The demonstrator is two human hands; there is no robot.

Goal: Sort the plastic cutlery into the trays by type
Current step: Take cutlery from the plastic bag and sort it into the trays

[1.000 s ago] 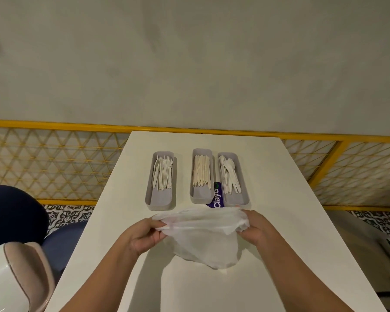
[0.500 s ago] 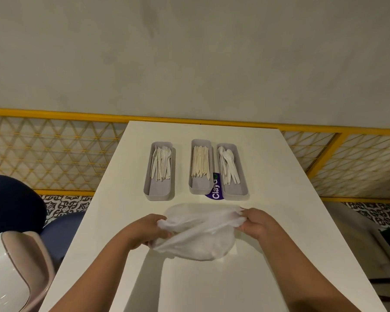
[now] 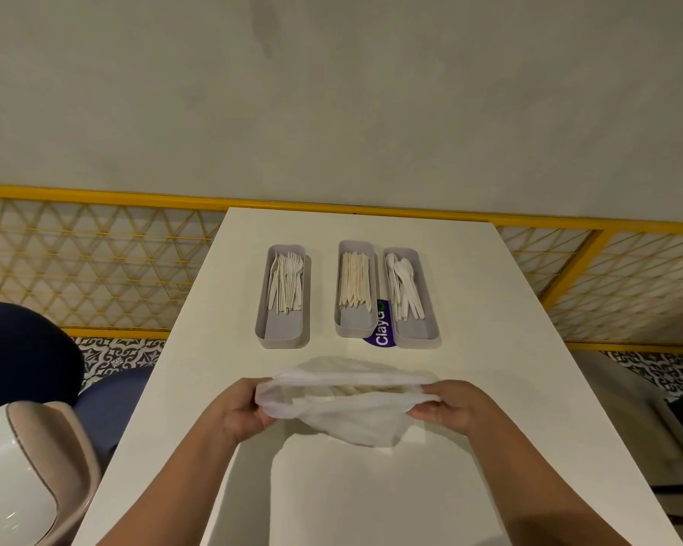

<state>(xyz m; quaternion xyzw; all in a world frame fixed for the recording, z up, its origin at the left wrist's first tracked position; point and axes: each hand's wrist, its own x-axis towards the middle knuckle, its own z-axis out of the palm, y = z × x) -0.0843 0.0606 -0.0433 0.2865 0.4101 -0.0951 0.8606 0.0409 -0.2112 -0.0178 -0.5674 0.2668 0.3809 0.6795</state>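
Note:
Three grey trays stand side by side on the white table (image 3: 489,309). The left tray (image 3: 282,333) holds white forks (image 3: 286,285), the middle tray (image 3: 355,327) holds cream knives (image 3: 355,283), and the right tray (image 3: 416,334) holds white spoons (image 3: 405,289). Nearer me, a thin white plastic bag (image 3: 348,407) is stretched between my hands just above the table. My left hand (image 3: 243,407) grips its left edge and my right hand (image 3: 450,405) pinches its right edge. What lies inside the bag is unclear.
A purple sticker (image 3: 381,333) with white lettering lies between the middle and right trays. A yellow lattice railing (image 3: 95,262) runs behind the table. A white and beige chair (image 3: 24,474) and a dark blue seat (image 3: 20,348) stand at my left.
The bag has been pulled wider and flatter between my hands, and the hands have moved apart. The view has tilted so the trays sit a little farther up.

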